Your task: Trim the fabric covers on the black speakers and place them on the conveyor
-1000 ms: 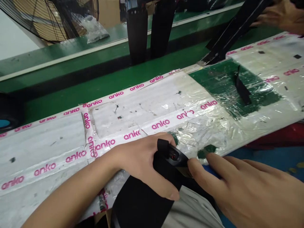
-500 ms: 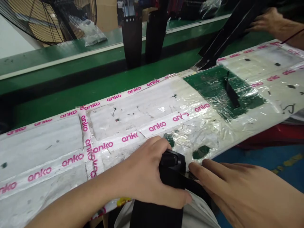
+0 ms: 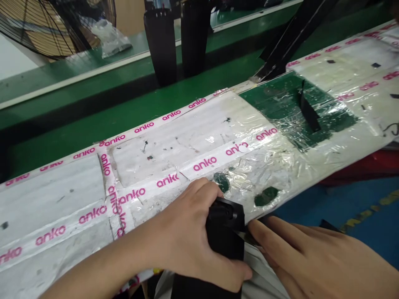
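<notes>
My left hand [image 3: 187, 236] is wrapped round a long black part [image 3: 222, 232] at the near edge of the bench, its thumb across the near side. Close on the right, my right hand [image 3: 311, 253] is closed with its fingertips beside the part's right edge. A small metallic piece [image 3: 247, 238] shows at those fingertips; most of it is hidden by the fingers. The lower end of the black part runs down out of view.
The bench top [image 3: 187, 145] is covered in white sheets and anko tape. A black strip [image 3: 308, 110] lies on its green patch. Two black parts [image 3: 162, 45] stand behind, near a fan [image 3: 56, 25]. A dark beam [image 3: 289, 41] leans at the back right.
The black strip that crossed from the part towards my right hand no longer shows there. The other person's hand at the upper right has left the view. The view has shifted slightly.
</notes>
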### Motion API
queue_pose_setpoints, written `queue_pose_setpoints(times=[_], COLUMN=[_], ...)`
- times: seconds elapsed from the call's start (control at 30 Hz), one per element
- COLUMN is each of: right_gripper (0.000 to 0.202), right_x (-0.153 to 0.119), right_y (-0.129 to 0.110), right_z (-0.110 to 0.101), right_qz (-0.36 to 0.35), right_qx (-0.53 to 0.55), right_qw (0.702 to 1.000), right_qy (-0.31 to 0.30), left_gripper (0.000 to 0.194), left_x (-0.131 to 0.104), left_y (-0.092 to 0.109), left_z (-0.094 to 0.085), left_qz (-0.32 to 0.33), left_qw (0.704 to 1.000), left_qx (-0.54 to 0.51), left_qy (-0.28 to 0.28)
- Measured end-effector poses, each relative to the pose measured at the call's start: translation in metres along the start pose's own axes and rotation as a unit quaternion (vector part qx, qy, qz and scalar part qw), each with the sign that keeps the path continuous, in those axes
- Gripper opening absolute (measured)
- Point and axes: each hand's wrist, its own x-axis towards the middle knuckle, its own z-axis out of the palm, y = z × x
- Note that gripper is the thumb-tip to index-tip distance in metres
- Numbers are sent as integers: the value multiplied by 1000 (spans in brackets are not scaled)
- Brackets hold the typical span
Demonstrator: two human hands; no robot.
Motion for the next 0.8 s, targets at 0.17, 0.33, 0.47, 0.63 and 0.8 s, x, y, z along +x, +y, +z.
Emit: queue_pose_setpoints(times=[0.17,0.33,0.47,0.63,0.8], right_gripper=[63,49,41,40,48], right_x=[-9,0,14,13,16], right_y=[-2,-9,-11,-9,-6], right_z=[8,5,-1,-9,-21], right_qz=[17,19,17,8,-23], right_qx=[2,-90,-108,-70,5], right_qw=[1000,993,989,986,988], right_qy=[-21,-72,-103,-150,-150], left_gripper=[51,51,50,46,47], left_x=[1,0,1,3,6], left_y=[1,0,0,5,14], left_z=[-1,1,3,4,2], left_qz=[-5,3,3,21,48], left_qw=[1000,1000,1000,999,998], left_qx=[7,12,15,19,36], left_qy=[-6,2,4,20,-13])
